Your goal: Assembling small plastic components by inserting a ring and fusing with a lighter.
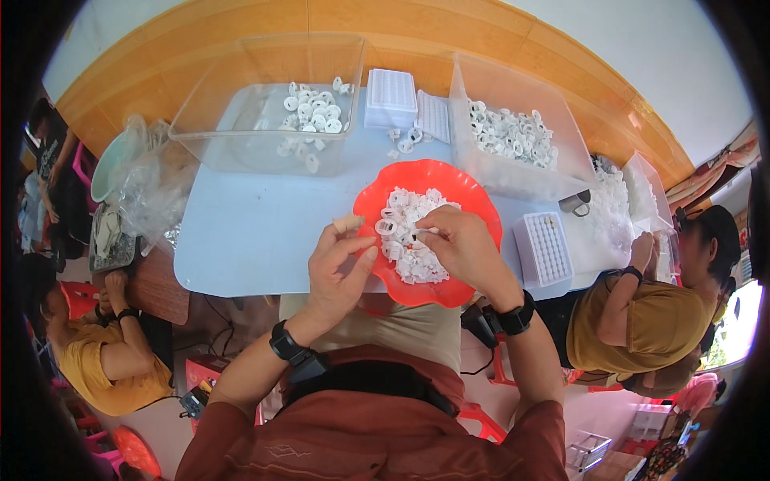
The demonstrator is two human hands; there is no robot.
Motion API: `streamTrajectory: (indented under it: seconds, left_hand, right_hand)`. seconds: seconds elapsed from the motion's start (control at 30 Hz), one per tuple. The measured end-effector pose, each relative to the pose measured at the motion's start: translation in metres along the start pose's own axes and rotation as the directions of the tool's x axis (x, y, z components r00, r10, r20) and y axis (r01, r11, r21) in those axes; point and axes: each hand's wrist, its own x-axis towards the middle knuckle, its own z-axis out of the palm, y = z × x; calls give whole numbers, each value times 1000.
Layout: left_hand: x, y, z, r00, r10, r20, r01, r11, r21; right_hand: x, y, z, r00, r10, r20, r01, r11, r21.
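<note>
A red bowl with a wavy rim [473, 282] stands at the near edge of the table, heaped with small white plastic parts [419, 263]. My left hand [341, 263] is by the bowl's left rim, thumb and fingers apart, with a beige wrap round one finger. Nothing shows between those fingers. Close to their tips, a white ring-shaped part [387, 227] lies at the left of the heap. Over the bowl's right side, my right hand [464, 247] has thumb and forefinger pinched together at the heap. What the pinch holds is too small and covered to make out.
Two clear plastic bins hold white parts, one at the back left [265, 143] and one at the back right [521, 178]. White gridded trays [391, 100] are stacked between them. Another gridded tray [545, 250] lies right of the bowl. Co-workers sit at left [104, 353] and right [642, 317].
</note>
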Motion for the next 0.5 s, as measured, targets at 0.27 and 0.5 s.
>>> streamTrajectory:
  seconds: [0.27, 0.5]
  left_hand:
    - [-4, 14, -5, 999, 49, -15, -47, 994, 95]
    - [-1, 45, -8, 991, 130, 44, -132, 990, 56]
  right_hand:
    - [-17, 1, -2, 989, 55, -140, -32, 986, 164]
    - [-36, -20, -3, 975, 214, -54, -170, 884, 436]
